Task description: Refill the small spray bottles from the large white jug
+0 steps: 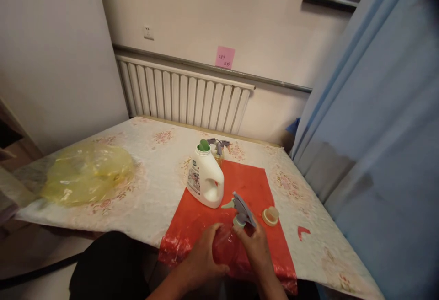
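A clear spray bottle (225, 246) is between my hands near the front edge of the table. My left hand (205, 252) wraps round its body from the left. My right hand (254, 247) grips the collar under the grey trigger sprayer head (244, 209), with thumb and fingers closed about it. Whether the head is screwed on tight I cannot tell. Just beyond my hands stands a white handled jug (213, 174) with a green spout in its uncapped mouth. A translucent cap (270, 216) lies to the right of my right hand.
A red plastic sheet (245, 179) lies under the jug and cap. Behind the jug stand more grey sprayer heads (219, 145), partly hidden. A crumpled yellow plastic bag (89, 174) is at the left, a red scrap (303, 232) at the right. A blue curtain (373, 121) hangs along the right side.
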`<state>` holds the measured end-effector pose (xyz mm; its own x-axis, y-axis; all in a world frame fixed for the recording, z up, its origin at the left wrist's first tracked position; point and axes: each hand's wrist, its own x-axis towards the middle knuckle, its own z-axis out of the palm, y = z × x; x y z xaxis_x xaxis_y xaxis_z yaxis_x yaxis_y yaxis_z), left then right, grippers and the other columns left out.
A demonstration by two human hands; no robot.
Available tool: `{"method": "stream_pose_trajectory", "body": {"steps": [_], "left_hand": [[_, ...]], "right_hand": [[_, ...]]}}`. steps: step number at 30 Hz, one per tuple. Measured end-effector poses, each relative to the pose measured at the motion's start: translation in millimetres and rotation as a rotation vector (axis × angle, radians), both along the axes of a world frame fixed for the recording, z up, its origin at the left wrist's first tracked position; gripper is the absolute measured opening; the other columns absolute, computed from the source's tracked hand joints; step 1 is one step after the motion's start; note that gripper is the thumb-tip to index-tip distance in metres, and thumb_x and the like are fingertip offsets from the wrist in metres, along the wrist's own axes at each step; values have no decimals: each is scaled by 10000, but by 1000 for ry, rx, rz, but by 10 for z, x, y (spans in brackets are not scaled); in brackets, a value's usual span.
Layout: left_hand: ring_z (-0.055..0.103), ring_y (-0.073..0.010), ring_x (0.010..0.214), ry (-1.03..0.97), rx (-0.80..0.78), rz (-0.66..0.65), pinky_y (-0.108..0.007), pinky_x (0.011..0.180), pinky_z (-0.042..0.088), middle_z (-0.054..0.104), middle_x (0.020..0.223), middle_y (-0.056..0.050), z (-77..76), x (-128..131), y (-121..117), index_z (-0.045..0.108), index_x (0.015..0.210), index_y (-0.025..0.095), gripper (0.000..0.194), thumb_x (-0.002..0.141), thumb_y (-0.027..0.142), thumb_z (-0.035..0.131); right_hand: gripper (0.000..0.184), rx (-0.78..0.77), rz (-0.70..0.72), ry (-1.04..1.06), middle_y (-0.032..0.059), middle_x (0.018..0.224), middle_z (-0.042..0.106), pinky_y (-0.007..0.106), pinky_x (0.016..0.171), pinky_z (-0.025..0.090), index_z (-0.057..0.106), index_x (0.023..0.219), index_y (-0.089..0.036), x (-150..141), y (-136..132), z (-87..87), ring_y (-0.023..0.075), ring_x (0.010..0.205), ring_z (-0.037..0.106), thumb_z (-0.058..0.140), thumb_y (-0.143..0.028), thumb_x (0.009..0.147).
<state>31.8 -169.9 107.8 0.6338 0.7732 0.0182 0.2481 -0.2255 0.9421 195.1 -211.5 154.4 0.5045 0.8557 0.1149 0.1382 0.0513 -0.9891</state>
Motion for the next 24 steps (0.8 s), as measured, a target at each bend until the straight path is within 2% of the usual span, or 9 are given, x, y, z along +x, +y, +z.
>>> {"method": "stream_pose_trajectory", "body": {"steps": [4,7,11,18,21,24], "left_hand": [[450,-320,1286,41,-37,-18,-440,1086,351,489,1401,-118,-29,-72,-24,387,1367,219,887,567,255,769],[450,-323,1285,56,-33,-1,-453,1090,342,487,1405,-117,-71,-114,-29,383,1369,223,886,567,245,758],[459,-329,1275,71,-11,21,-457,1086,341,496,1397,-120,-129,-173,-27,390,1362,215,865,570,217,738],[465,-317,1276,59,-6,80,-444,1077,357,506,1387,-116,-199,-295,19,389,1349,221,828,586,193,710],[439,-307,1304,28,1,137,-432,1097,339,492,1400,-108,-236,-346,92,377,1346,221,823,586,171,691],[408,-306,1334,-10,8,227,-436,1123,311,475,1409,-122,-271,-401,208,368,1336,195,810,583,148,663]], "right_hand": [[378,70,29,135,109,978,738,411,835,523,688,995,-150,74,5,20,284,916,671,743,-325,665],[363,114,8,171,113,1043,728,407,879,501,701,993,-154,147,17,76,281,973,659,752,-334,682],[339,170,-18,195,71,1031,729,377,913,473,699,995,-179,260,51,196,250,992,648,765,-319,694],[358,256,-73,295,32,932,706,286,775,493,678,951,-178,521,220,377,181,843,634,783,-346,652],[371,236,-91,325,11,857,692,263,669,494,668,915,-185,666,373,331,158,742,618,787,-374,619],[391,177,-98,315,-14,823,682,242,612,478,667,922,-194,821,586,156,142,696,602,795,-364,594]]}}
